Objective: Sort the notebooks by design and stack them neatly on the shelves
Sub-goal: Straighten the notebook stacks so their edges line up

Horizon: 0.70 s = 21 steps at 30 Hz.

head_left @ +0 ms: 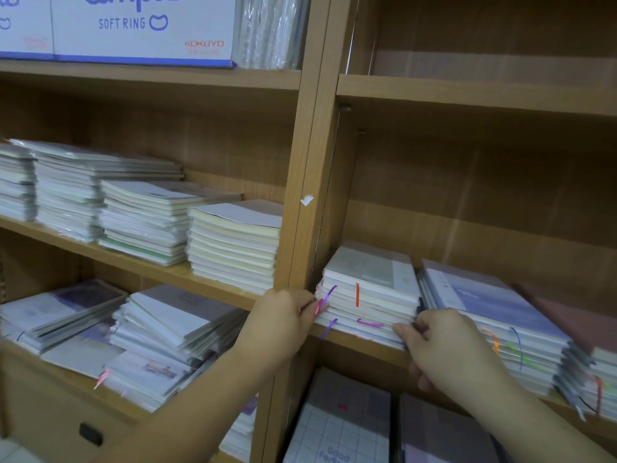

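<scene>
Your 2 hands close on a small stack (370, 295) of notebooks at the front of a wooden shelf (360, 345). Your left hand (287, 315) grips the stack's left edge, fingers curled against the page ends, just beside the upright (300, 228) that divides the 2 bays. Your right hand (444, 345) pinches the stack's lower right corner, thumb on the front edge and the other fingers tucked round the side. The stack lies flat between your hands, a pale cover on top, with purple, pink and orange ribbons (357, 294) trailing over its front.

Touching your right hand on its far side sits a taller pile (494, 315) with a blue-grey cover, ribbons hanging from it too; beyond that lies a maroon cover (587, 329), blurred.

Above and to the left of your left hand, 4 piles of pale notebooks (233, 245) stand in a row in the neighbouring bay. Below your left forearm, loose heaps (173, 322) lean unevenly. Under your right hand, a grid-printed cover (340, 429) shows on the next shelf down. Far above your left hand stands a white box (133, 25) marked "SOFT RING" and "KOKUYO".
</scene>
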Available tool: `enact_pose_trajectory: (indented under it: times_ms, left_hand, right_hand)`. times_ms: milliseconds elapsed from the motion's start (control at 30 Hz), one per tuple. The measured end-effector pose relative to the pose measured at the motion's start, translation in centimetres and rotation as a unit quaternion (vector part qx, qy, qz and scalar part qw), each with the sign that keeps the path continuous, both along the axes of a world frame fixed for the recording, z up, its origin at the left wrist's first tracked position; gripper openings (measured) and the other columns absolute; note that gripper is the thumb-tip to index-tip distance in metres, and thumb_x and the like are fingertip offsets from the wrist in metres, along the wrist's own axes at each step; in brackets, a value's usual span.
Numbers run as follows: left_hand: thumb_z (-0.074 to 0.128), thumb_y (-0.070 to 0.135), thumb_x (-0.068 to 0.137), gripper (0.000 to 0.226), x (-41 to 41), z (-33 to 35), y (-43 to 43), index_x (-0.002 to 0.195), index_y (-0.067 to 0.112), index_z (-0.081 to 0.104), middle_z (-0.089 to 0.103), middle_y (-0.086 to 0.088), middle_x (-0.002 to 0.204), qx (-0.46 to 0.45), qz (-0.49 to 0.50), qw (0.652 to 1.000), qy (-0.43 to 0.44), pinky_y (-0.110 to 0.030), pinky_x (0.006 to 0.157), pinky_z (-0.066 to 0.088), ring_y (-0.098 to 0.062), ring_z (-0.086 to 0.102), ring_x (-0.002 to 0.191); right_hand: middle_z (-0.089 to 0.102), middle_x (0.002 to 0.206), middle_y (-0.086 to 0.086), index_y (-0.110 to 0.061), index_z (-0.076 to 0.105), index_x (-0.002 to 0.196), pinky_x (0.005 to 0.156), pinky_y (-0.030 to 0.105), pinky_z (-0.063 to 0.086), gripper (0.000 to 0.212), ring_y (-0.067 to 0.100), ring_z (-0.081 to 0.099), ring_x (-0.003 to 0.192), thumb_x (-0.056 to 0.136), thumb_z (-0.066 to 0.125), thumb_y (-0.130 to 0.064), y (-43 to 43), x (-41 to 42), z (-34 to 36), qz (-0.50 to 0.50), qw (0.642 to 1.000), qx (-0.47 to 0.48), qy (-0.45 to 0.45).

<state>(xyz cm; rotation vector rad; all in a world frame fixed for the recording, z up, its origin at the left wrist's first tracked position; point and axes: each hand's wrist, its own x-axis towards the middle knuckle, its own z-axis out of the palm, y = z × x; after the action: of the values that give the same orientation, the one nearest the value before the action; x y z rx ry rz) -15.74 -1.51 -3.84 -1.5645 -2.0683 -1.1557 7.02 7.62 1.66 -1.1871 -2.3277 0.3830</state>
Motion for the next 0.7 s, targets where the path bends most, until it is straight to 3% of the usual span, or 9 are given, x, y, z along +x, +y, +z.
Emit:
enact_pose_trajectory:
  times_ms: [267, 400, 567, 700]
  left_hand:
    - [0.049, 0.056, 0.100, 0.029, 0.6, 1.3, 0.0, 0.098, 0.031, 0.063, 0.063, 0.009, 0.073, -0.032, 0.017, 0.999, -0.007, -0.028, 0.058, 0.052, -0.008, 0.060, 0.068]
    - [0.048, 0.050, 0.103, 0.029, 0.5, 1.6, 0.3, 0.099, 0.028, 0.066, 0.066, 0.009, 0.082, -0.046, 0.019, 0.999, 0.008, -0.030, 0.068, 0.055, -0.007, 0.060, 0.075]
    - [0.047, 0.047, 0.104, 0.034, 0.2, 1.7, 0.3, 0.097, 0.023, 0.070, 0.067, 0.005, 0.079, -0.052, 0.019, 0.998, 0.008, -0.027, 0.067, 0.049, -0.010, 0.060, 0.076]
    - [0.051, 0.042, 0.103, 0.030, 0.4, 2.3, -0.4, 0.109, 0.022, 0.072, 0.070, 0.005, 0.084, -0.044, -0.012, 0.999, -0.014, -0.026, 0.070, 0.052, -0.008, 0.061, 0.079]
  right_hand:
    - [0.068, 0.052, 0.000, -0.014, 0.055, 0.085, 0.059, 0.032, 0.056, 0.034, 0.016, 0.065, 0.040, 0.101, 0.053, -0.044, -0.2, -0.2, 0.3, 0.008, 1.000, -0.019, 0.005]
    - [0.068, 0.051, -0.002, -0.015, 0.055, 0.082, 0.064, 0.035, 0.057, 0.034, 0.016, 0.065, 0.039, 0.101, 0.053, -0.043, 0.0, -0.4, 0.3, 0.004, 1.000, -0.012, -0.002]
    - [0.067, 0.050, 0.000, -0.012, 0.055, 0.081, 0.064, 0.036, 0.057, 0.035, 0.017, 0.065, 0.040, 0.101, 0.054, -0.041, 0.0, -0.4, 0.3, 0.008, 1.000, -0.020, -0.001]
    - [0.068, 0.051, 0.003, -0.011, 0.057, 0.081, 0.058, 0.039, 0.059, 0.036, 0.021, 0.066, 0.042, 0.102, 0.053, -0.040, 0.1, -0.2, 0.5, 0.011, 0.999, -0.051, 0.012]
